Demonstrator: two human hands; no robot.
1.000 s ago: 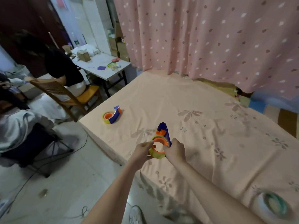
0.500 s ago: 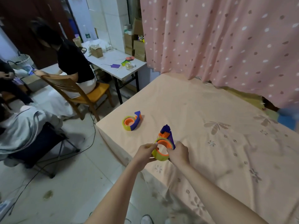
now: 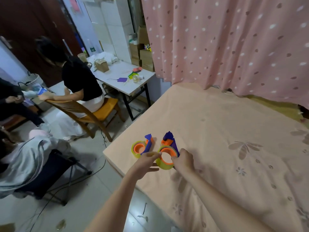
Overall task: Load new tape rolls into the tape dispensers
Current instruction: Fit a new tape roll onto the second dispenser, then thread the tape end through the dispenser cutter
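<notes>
Two hands grip one tape dispenser (image 3: 168, 153) | left hand (image 3: 145, 162), right hand (image 3: 183, 160) flank it | second dispenser (image 3: 143, 146) just left

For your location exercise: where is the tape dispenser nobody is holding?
Head view: the purple-and-orange plastic tape dispenser lies near the peach bedsheet corner, just left of the left hand.

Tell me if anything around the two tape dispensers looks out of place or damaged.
Nothing stands out. The second dispenser lies on the peach cloth near the corner, loaded; both hands hold the other dispenser. No damage visible.
</notes>
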